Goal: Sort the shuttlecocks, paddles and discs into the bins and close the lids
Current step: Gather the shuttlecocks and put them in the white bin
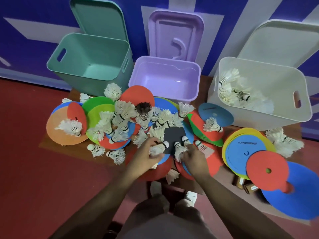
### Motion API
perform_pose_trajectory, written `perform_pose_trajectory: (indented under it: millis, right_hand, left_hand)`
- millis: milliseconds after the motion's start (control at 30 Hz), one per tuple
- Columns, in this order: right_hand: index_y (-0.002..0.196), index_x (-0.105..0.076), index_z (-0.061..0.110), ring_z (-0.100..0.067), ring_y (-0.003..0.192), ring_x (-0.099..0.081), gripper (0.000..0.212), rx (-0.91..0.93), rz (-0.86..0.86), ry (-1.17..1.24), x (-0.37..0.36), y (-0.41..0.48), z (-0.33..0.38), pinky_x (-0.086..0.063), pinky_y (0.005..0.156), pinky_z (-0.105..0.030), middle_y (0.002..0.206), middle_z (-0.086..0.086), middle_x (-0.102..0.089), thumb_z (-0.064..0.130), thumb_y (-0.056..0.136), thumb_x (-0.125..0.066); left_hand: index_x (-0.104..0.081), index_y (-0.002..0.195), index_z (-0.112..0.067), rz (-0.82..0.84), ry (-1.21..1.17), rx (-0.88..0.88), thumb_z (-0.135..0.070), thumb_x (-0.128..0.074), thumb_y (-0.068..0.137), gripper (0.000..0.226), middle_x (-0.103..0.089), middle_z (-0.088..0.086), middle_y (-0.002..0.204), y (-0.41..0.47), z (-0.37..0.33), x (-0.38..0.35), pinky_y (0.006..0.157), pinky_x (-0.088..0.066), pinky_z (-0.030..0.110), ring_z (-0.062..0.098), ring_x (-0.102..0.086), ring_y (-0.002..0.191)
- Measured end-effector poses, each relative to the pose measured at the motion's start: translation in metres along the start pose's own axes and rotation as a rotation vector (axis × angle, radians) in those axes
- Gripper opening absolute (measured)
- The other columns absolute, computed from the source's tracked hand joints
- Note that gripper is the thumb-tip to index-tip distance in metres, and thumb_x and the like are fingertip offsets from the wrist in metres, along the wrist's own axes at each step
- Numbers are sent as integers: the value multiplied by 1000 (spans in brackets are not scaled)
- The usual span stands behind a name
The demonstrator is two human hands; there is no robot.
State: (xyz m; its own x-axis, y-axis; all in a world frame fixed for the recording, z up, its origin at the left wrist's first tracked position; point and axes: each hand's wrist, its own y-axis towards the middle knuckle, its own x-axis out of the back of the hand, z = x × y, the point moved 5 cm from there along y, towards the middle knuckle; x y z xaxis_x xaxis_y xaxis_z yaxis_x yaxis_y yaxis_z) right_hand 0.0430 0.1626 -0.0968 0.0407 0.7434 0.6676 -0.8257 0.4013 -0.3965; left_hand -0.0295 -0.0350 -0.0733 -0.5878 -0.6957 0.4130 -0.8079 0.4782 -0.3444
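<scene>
A heap of white shuttlecocks [120,121] and flat coloured discs [266,169] covers a low wooden table [44,142]. A black paddle face [174,135] shows in the middle of the heap. My left hand [145,157] grips a white shuttlecock [159,147] at the paddle's near edge. Just to its right, my right hand [195,157] pinches the feathers of another shuttlecock [179,149]. At the back stand three open bins: a teal bin [69,66], a purple bin [134,80], both holding nothing, and a white bin [284,118] with several shuttlecocks inside.
Each bin's lid leans upright behind it against the blue and white wall: teal lid [96,18], purple lid [174,31], white lid [279,40]. Wooden paddle handles [241,183] poke out under the discs at the right. One dark-feathered shuttlecock [143,109] stands in the heap. Red floor surrounds the table.
</scene>
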Motion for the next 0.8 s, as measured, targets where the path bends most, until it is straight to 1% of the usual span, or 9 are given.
perform_pose_trajectory:
  millis: [67,133,267,367,433,567,633,700,800]
  right_hand:
    - [88,-55,13,-39,86,-62,9,10,-63,13,9,1,0,-34,62,-34,86,-18,-67,10,93,-49]
    - [91,-59,12,-37,84,-62,11,-15,-137,51,20,2,0,-32,62,-33,82,-14,-67,12,94,-49]
    - [94,-64,13,-25,71,-65,15,-4,-201,327,50,-5,17,-51,65,-38,78,-4,-69,19,96,-50]
    - [82,-62,18,-15,58,-58,22,57,-176,532,77,-17,39,-46,54,-25,64,4,-64,5,96,-50]
    - [80,-63,20,-8,59,-56,28,130,-153,524,94,-25,51,-45,57,-20,63,10,-64,-1,93,-51]
    - [87,-64,23,-8,58,-52,15,255,-97,318,104,-30,61,-46,60,-31,66,7,-60,10,90,-56]
    - [92,-65,22,-10,60,-53,14,327,-122,213,107,-31,66,-46,59,-32,68,7,-60,12,88,-56]
    - [94,-65,20,-13,63,-55,14,376,-161,126,111,-31,70,-46,60,-33,69,4,-60,13,87,-55]
    - [99,-65,18,-16,66,-56,17,388,-190,52,113,-27,68,-48,61,-39,73,1,-62,17,87,-53]
  left_hand:
    - [-61,115,-31,-54,-354,183,-24,-70,87,31,-61,-9,118,6,-2,3,91,-53,26,-1,-66,92]
    - [-69,108,-23,-95,-690,330,-18,-64,90,20,-66,5,119,14,-2,-1,92,-53,38,15,-66,104]
    - [-65,112,-15,-106,-1139,542,-18,-59,93,19,-65,3,120,27,-13,-11,77,-49,26,15,-62,104]
    - [-61,117,-9,-54,-1231,596,-22,-52,97,26,-64,10,115,36,-29,-19,78,-49,26,18,-63,99]
    - [-63,109,-8,-30,-1260,634,-26,-49,97,26,-65,10,104,43,-41,-23,82,-46,26,21,-62,96]
    - [-66,114,-16,50,-1233,663,-33,-55,88,33,-69,4,102,57,-57,-31,75,-40,26,17,-58,82]
    - [-63,118,-14,75,-1317,642,-24,-62,84,35,-67,10,103,65,-63,-37,87,-44,27,20,-59,83]
    - [-56,121,-13,78,-1411,591,-14,-65,77,45,-63,13,104,72,-67,-40,101,-39,32,25,-58,87]
    - [-56,113,-12,118,-1475,505,-14,-62,78,36,-61,13,105,75,-73,-41,98,-46,37,27,-60,91]
